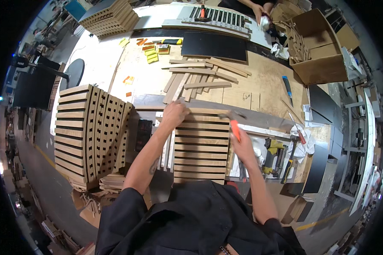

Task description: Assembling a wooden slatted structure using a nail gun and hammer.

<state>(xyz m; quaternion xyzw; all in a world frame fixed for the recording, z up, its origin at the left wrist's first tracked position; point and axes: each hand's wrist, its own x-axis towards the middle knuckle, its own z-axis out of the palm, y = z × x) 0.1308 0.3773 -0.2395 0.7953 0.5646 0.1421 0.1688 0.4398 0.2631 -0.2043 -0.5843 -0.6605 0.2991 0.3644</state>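
Observation:
A slatted wooden panel [201, 146] lies in front of me, its pale wood strips separated by dark gaps. At its far left corner, my left hand [175, 114] grips the end of the farthest strip with curled fingers. My right hand [242, 146] is closed round the orange-red handle of a hammer [235, 127]. The hammer's metal head is over the panel's far right corner; whether it touches the wood I cannot tell. Just beyond the panel, loose wood strips [200, 76] lie in a crossed heap.
Slatted panels [78, 136] are stacked high on the left. To the right lie a yellow-and-black power tool [273, 153], a screwdriver [301, 135] and a blue-handled tool [287, 87]. A cardboard box [319, 68] with wood pieces stands far right. Another person's hands [261, 12] work across the table.

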